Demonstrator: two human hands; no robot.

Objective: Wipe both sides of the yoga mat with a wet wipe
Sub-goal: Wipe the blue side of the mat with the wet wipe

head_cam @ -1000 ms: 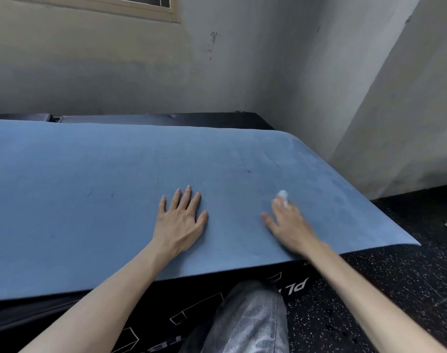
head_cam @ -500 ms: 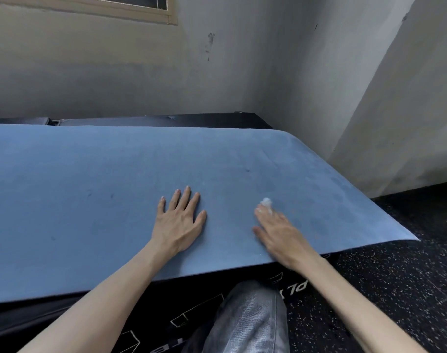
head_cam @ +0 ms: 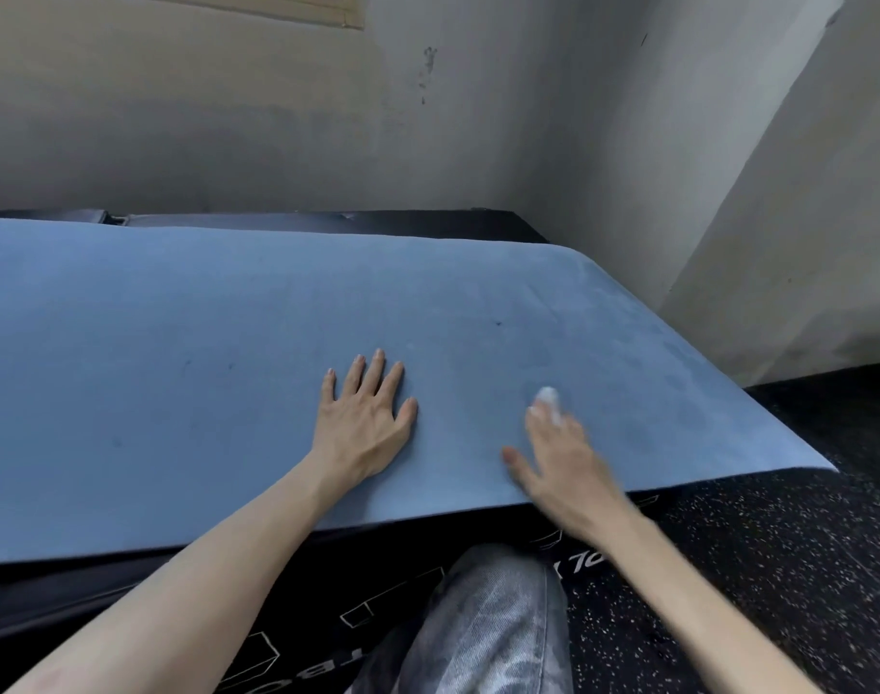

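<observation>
A blue yoga mat (head_cam: 202,353) lies flat across a black box, its right end hanging past the box's edge. My left hand (head_cam: 365,418) rests palm down on the mat near its front edge, fingers spread, holding nothing. To its right, my right hand (head_cam: 560,460) presses a small white wet wipe (head_cam: 548,400) against the mat under its fingertips; only the tip of the wipe shows. The right hand is blurred by motion.
The black box (head_cam: 327,618) with white printed marks stands under the mat. My knee in grey jeans (head_cam: 493,623) is against its front. A black speckled floor (head_cam: 778,568) lies to the right. Grey walls (head_cam: 628,142) close the corner behind and right.
My right hand slid the wipe left and toward me across the mat, then slightly back outward. My left hand stayed in place.
</observation>
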